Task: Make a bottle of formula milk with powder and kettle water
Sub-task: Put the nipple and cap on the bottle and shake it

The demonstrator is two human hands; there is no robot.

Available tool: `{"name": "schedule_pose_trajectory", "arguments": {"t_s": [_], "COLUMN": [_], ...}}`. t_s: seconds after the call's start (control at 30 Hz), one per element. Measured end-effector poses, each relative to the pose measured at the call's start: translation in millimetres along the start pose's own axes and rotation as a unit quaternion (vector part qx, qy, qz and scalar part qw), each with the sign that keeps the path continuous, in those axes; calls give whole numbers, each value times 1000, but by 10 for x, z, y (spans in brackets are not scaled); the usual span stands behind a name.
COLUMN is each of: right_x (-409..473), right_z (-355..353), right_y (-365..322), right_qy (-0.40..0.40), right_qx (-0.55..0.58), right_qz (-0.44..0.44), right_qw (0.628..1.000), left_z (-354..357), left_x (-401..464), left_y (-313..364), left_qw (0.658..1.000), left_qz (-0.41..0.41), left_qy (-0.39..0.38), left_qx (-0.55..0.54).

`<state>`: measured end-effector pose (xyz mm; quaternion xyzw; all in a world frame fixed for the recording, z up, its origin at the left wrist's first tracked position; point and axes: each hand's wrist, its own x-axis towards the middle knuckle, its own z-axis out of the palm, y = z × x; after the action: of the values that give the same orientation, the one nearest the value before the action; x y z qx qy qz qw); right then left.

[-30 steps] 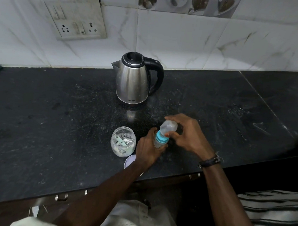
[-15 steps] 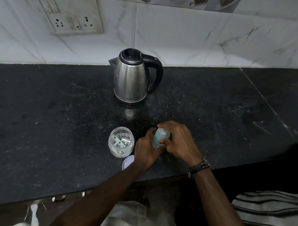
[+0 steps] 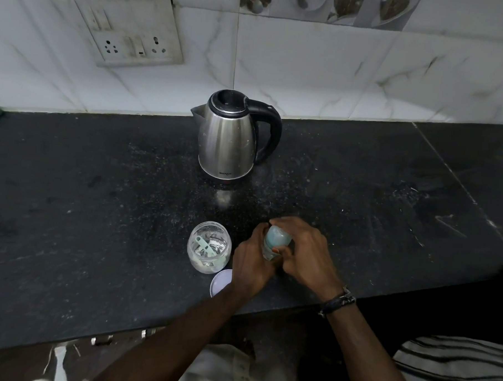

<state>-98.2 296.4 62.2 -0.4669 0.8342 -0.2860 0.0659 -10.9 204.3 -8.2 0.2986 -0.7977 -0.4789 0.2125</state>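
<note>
Both hands on baby bottle point(image 3: 274, 241) at near edge of counter point(image 3: 99, 212): left hand point(image 3: 251, 263) wrapped round body, right hand point(image 3: 306, 254) clamped on top. Open powder jar point(image 3: 209, 247) just left; kettle point(image 3: 232, 137) far behind.

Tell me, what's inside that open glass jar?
The glass jar holds a pale green scoop resting on whitish powder at the bottom. How deep the powder goes isn't clear through the glass.
</note>
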Motion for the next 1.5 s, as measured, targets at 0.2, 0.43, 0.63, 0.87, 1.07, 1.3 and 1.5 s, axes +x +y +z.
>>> {"name": "schedule_pose_trajectory", "arguments": {"t_s": [0.2, 0.43, 0.63, 0.87, 1.07, 1.3, 1.5], "right_x": [3, -21, -87, -176, -152, -112, 44], "right_z": [-21, 10, 130, 402, 595, 672, 416], "right_y": [68, 114, 242, 404, 424, 447, 286], "right_qy": [-12, -10, -1, -9, 36, 49, 84], "right_qx": [52, 105, 127, 144, 172, 184, 215], "right_qz": [-1, -20, 47, 97, 119, 145, 134], "right_qw": [999, 994, 991, 985, 977, 971, 964], "left_z": [-33, -220, -569, -1182, -1509, -1449, -1420], "left_x": [19, -94, -158, 76, 125, -214, -224], "left_y": [70, 264, 561, 410, -381, -1248, -1335], "left_qw": [1000, 992, 974, 937, 953, 966, 962], "left_qz": [0, 67, 212, 258, 127, -33, -39], "left_qy": [-28, -93, 16, 235, 266, 115, 103], "left_qx": [-5, -50, -74, -31, 65, 230, 252]}}
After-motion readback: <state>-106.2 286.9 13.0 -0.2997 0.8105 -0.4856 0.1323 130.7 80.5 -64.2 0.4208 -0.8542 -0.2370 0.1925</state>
